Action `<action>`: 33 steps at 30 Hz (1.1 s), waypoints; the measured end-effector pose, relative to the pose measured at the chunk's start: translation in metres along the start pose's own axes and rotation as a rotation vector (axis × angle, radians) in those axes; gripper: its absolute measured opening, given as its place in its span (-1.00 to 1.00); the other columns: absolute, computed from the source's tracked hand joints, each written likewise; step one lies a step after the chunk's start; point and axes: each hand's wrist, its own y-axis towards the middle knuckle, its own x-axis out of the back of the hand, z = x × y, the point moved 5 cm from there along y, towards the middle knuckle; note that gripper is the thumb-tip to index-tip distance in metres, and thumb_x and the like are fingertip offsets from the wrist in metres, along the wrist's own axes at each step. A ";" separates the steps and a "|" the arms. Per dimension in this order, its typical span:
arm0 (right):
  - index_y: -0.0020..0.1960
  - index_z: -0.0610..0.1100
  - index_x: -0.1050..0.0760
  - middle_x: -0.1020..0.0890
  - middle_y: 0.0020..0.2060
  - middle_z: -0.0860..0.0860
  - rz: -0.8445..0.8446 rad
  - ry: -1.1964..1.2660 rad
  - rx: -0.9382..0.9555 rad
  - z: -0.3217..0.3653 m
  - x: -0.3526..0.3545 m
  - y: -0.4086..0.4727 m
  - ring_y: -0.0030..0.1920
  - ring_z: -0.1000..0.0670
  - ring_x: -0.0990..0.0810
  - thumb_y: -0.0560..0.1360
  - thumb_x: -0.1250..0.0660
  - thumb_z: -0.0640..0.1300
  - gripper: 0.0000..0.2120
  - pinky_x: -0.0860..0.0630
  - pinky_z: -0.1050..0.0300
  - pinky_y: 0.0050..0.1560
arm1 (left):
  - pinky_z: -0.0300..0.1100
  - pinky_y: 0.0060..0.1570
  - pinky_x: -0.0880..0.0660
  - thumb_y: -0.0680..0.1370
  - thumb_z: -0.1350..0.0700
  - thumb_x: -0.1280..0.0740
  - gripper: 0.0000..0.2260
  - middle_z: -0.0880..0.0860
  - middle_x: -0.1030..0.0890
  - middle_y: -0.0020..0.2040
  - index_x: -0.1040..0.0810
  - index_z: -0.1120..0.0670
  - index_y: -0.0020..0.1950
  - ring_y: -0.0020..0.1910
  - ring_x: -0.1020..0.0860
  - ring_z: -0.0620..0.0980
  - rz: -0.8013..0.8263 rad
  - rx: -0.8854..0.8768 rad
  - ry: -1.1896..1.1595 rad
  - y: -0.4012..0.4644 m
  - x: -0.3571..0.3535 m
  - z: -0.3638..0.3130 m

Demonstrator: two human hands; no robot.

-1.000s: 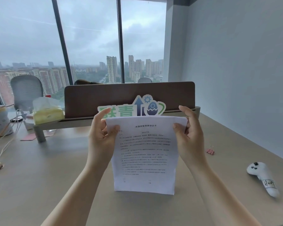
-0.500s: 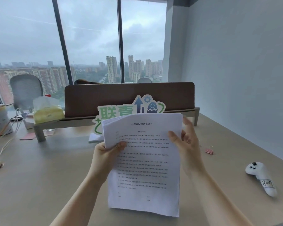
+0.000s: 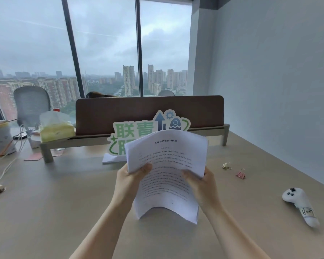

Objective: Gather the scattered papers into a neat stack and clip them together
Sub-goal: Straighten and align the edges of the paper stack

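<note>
Both hands held a stack of white printed paper sheets (image 3: 166,176) upright, its bowed bottom edge on the beige surface (image 3: 64,212). The left hand (image 3: 128,181) gripped the left edge, thumb on the front; the right hand (image 3: 201,181) gripped the right edge likewise. A small pink binder clip (image 3: 240,175) and a gold one (image 3: 226,166) lay to the right, well apart from the stack.

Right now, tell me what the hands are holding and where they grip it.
Both hold the stack of papers: the left hand grips its left edge, the right hand its right edge, each about midway up.
</note>
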 end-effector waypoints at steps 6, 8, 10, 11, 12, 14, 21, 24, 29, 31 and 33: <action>-0.02 -0.10 -0.68 -0.76 -0.14 0.03 -0.036 -0.058 -0.078 -0.015 0.005 0.003 -0.12 0.07 -0.73 0.53 -0.38 -0.28 -0.86 -0.58 0.27 -0.22 | -0.29 -0.33 -0.57 0.42 0.27 -0.49 -0.90 -0.03 -0.73 -0.23 -0.68 0.09 -0.13 -0.27 -0.68 -0.11 -0.004 0.047 0.022 0.002 -0.001 0.010; -0.03 -0.10 -0.68 -0.76 -0.15 0.05 -0.040 -0.075 -0.076 -0.015 0.006 0.006 -0.12 0.08 -0.72 0.53 -0.38 -0.26 -0.87 -0.58 0.26 -0.21 | -0.28 -0.35 -0.57 0.43 0.29 -0.48 -0.92 -0.01 -0.73 -0.25 -0.68 0.12 -0.16 -0.29 -0.68 -0.09 0.010 0.048 0.005 0.004 -0.004 0.006; -0.02 -0.08 -0.68 -0.75 -0.15 0.08 -0.035 -0.111 -0.080 -0.018 0.008 0.006 -0.11 0.08 -0.72 0.53 -0.38 -0.24 -0.87 -0.57 0.24 -0.18 | -0.27 -0.36 -0.58 0.43 0.30 -0.47 -0.92 0.00 -0.73 -0.26 -0.69 0.13 -0.17 -0.30 -0.69 -0.08 0.017 0.063 0.008 0.005 -0.004 0.008; 0.00 -0.06 -0.67 -0.75 -0.14 0.10 -0.029 -0.135 -0.079 -0.019 0.008 0.005 -0.08 0.08 -0.72 0.53 -0.39 -0.23 -0.87 -0.56 0.24 -0.17 | -0.28 -0.36 -0.57 0.42 0.30 -0.48 -0.92 0.00 -0.73 -0.26 -0.69 0.13 -0.17 -0.30 -0.69 -0.08 0.020 0.078 0.004 0.004 -0.004 0.010; 0.04 -0.04 -0.65 -0.74 -0.12 0.13 -0.030 -0.152 -0.068 -0.018 0.009 0.004 -0.05 0.09 -0.71 0.52 -0.40 -0.23 -0.85 -0.55 0.25 -0.15 | -0.28 -0.36 -0.57 0.41 0.30 -0.49 -0.91 0.00 -0.73 -0.26 -0.69 0.13 -0.17 -0.30 -0.69 -0.08 0.026 0.093 -0.003 0.003 -0.003 0.013; 0.18 0.01 -0.54 -0.72 -0.06 0.17 -0.069 -0.153 0.000 -0.011 0.011 0.004 -0.01 0.11 -0.69 0.50 -0.43 -0.25 -0.69 -0.55 0.23 -0.10 | -0.28 -0.35 -0.57 0.39 0.27 -0.50 -0.90 0.01 -0.73 -0.24 -0.69 0.12 -0.14 -0.27 -0.69 -0.05 0.018 0.101 0.001 0.001 0.000 0.014; 0.44 0.36 -0.05 -0.44 0.27 0.28 -0.201 -0.450 0.452 0.053 0.015 0.013 0.05 0.27 -0.53 0.54 -0.36 -0.26 -0.23 -0.35 0.56 0.01 | -0.31 -0.26 -0.57 0.54 0.31 -0.35 -0.45 -0.04 -0.66 -0.04 -0.31 -0.17 0.39 -0.17 -0.65 -0.20 -0.041 -0.306 0.061 0.005 0.000 -0.037; 0.46 0.16 -0.28 -0.48 0.25 0.20 -0.202 -0.574 0.563 0.064 0.013 0.016 0.07 0.46 -0.45 0.55 -0.33 -0.29 -0.40 -0.31 0.59 0.06 | -0.17 -0.06 -0.61 0.59 0.29 -0.29 -0.33 0.06 -0.57 0.16 -0.19 -0.43 0.37 0.00 -0.62 -0.09 -0.021 -0.485 0.157 0.006 -0.004 -0.055; 0.35 -0.01 -0.44 -0.54 0.22 0.16 -0.206 -0.584 0.536 0.065 0.012 0.019 0.20 0.45 -0.38 0.56 -0.29 -0.30 -0.59 -0.28 0.57 0.15 | 0.26 0.07 -0.53 0.56 0.27 -0.29 -0.53 0.02 -0.58 0.07 -0.43 -0.38 0.08 0.04 -0.56 0.18 -0.052 -0.577 0.361 0.011 -0.002 -0.059; 0.33 -0.02 -0.46 -0.55 0.21 0.16 -0.208 -0.577 0.538 0.067 0.010 0.018 0.19 0.45 -0.38 0.55 -0.29 -0.31 -0.61 -0.27 0.58 0.14 | 0.16 -0.03 -0.52 0.56 0.30 -0.29 -0.53 0.01 -0.57 0.00 -0.43 -0.35 0.04 -0.07 -0.54 0.11 -0.041 -0.578 0.347 0.011 -0.003 -0.060; 0.32 -0.02 -0.46 -0.54 0.20 0.24 -0.209 -0.564 0.537 0.068 0.010 0.018 0.19 0.45 -0.39 0.55 -0.30 -0.32 -0.61 -0.27 0.57 0.14 | 0.06 -0.10 -0.50 0.55 0.29 -0.28 -0.54 0.01 -0.56 -0.03 -0.44 -0.34 0.02 -0.12 -0.51 0.05 -0.043 -0.584 0.333 0.011 -0.002 -0.062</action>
